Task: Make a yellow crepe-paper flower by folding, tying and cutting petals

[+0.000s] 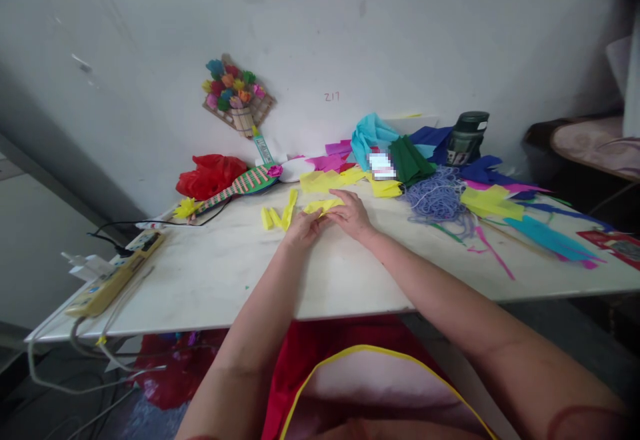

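Both hands meet over the middle of the white table [210, 273], with a piece of yellow crepe paper [323, 206] between them. My left hand [303, 228] pinches its near side, thumb against fingers. From the right, my right hand [353, 216] grips the other end, its index finger stretched over the paper. Just left of the hands lie folded yellow paper strips [280, 213]. Beyond them is a stack of yellow paper sheets [325, 180]. The fingertips partly hide the held piece.
A lute-shaped craft [240, 187] and a red plastic bag [210, 177] lie at back left, near a power strip [120, 277]. A purple yarn heap [437, 195], dark green paper [410, 161], a dark jar [467, 139] and blue paper [550, 237] occupy the right.
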Action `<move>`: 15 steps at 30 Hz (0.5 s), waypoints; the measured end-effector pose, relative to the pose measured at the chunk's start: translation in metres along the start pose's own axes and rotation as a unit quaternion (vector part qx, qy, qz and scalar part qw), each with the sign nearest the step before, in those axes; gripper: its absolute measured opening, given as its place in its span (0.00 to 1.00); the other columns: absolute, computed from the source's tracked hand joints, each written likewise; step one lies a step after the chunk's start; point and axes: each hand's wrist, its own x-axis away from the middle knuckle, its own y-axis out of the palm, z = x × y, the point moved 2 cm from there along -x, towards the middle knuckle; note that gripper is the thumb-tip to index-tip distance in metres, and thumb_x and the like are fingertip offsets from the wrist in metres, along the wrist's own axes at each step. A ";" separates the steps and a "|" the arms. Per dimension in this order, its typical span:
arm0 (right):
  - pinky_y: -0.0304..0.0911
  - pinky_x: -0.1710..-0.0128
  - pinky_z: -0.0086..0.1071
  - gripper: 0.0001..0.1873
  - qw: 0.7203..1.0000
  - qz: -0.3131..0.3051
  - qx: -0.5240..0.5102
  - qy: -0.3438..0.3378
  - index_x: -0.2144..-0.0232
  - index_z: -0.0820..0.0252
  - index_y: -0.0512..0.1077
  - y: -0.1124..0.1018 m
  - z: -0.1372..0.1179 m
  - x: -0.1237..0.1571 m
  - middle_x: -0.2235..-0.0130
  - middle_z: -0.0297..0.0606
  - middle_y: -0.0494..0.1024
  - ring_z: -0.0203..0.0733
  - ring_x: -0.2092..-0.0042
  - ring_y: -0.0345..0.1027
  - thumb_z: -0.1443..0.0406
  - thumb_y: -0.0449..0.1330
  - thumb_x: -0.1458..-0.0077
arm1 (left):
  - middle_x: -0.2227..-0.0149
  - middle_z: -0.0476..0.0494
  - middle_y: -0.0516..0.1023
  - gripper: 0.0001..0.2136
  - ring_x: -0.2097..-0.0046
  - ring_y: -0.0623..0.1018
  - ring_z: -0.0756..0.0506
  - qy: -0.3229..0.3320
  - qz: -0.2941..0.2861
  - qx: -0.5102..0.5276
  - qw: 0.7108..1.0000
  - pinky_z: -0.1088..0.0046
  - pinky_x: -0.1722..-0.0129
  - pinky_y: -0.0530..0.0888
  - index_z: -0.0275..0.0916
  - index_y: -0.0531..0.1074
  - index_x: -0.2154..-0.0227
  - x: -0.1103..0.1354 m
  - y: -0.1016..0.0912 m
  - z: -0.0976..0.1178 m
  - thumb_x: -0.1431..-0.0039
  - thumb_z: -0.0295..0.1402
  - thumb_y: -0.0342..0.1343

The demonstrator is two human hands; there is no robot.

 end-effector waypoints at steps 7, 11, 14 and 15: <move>0.58 0.51 0.44 0.05 0.998 0.023 -0.029 0.054 0.77 0.55 0.75 -0.001 0.002 0.000 0.49 0.38 0.68 0.47 0.50 0.59 0.64 0.59 0.54 | 0.67 0.42 0.78 0.03 0.64 0.77 0.48 0.001 0.003 0.011 1.000 0.66 0.50 0.69 0.33 0.71 0.71 0.001 0.003 0.002 0.51 0.25 0.55; 0.59 0.51 0.44 0.04 0.995 0.038 -0.045 0.083 0.79 0.56 0.73 -0.001 0.005 0.000 0.51 0.38 0.69 0.47 0.51 0.60 0.64 0.60 0.56 | 0.66 0.41 0.78 0.05 0.60 0.77 0.46 -0.002 0.005 0.013 1.000 0.64 0.50 0.69 0.34 0.71 0.69 0.001 0.002 0.002 0.51 0.25 0.55; 0.60 0.51 0.44 0.04 0.993 0.051 -0.048 0.098 0.81 0.56 0.72 0.001 0.006 0.001 0.52 0.38 0.69 0.47 0.52 0.60 0.64 0.61 0.57 | 0.65 0.41 0.77 0.08 0.58 0.76 0.45 -0.011 0.004 0.012 1.000 0.64 0.50 0.69 0.34 0.70 0.66 0.002 0.003 0.002 0.51 0.25 0.54; 0.60 0.52 0.44 0.04 0.992 0.055 -0.048 0.100 0.81 0.56 0.72 0.001 0.007 0.001 0.52 0.38 0.70 0.47 0.52 0.60 0.64 0.61 0.57 | 0.65 0.41 0.77 0.09 0.58 0.76 0.45 -0.013 0.001 0.015 1.000 0.63 0.50 0.69 0.34 0.70 0.65 0.002 0.004 0.003 0.51 0.25 0.54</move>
